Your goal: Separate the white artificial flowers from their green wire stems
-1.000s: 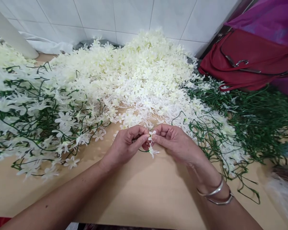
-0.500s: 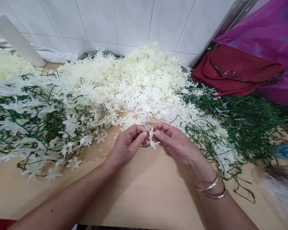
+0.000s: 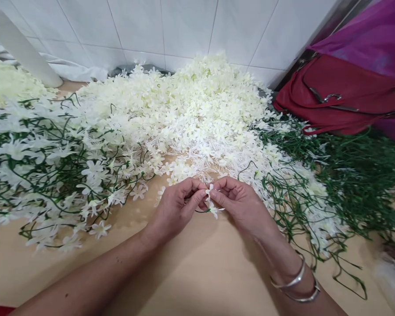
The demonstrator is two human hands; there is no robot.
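Note:
My left hand point(image 3: 179, 202) and my right hand point(image 3: 238, 201) meet fingertip to fingertip above the table, both in a pinch. Between them sits a small white artificial flower point(image 3: 210, 192), pressed at its edges by thumbs and forefingers. Just below it hangs a second white flower point(image 3: 214, 210), joined to a short green stem point(image 3: 202, 211) that runs under my left fingers. How the stem lies inside my left hand is hidden. Right behind my hands spreads a large heap of loose white flowers point(image 3: 204, 109).
Stemmed white flowers point(image 3: 52, 162) lie piled at the left, green plastic stems point(image 3: 358, 175) at the right. A red handbag point(image 3: 352, 92) stands by the tiled wall point(image 3: 191, 26). A white roll point(image 3: 23, 48) leans at the back left, and a clear plastic bag point(image 3: 393, 272) lies at the right edge.
The view has shifted slightly, and my hands appear a little lower. My fingertips stay pinched around the same white flower, which has turned slightly.

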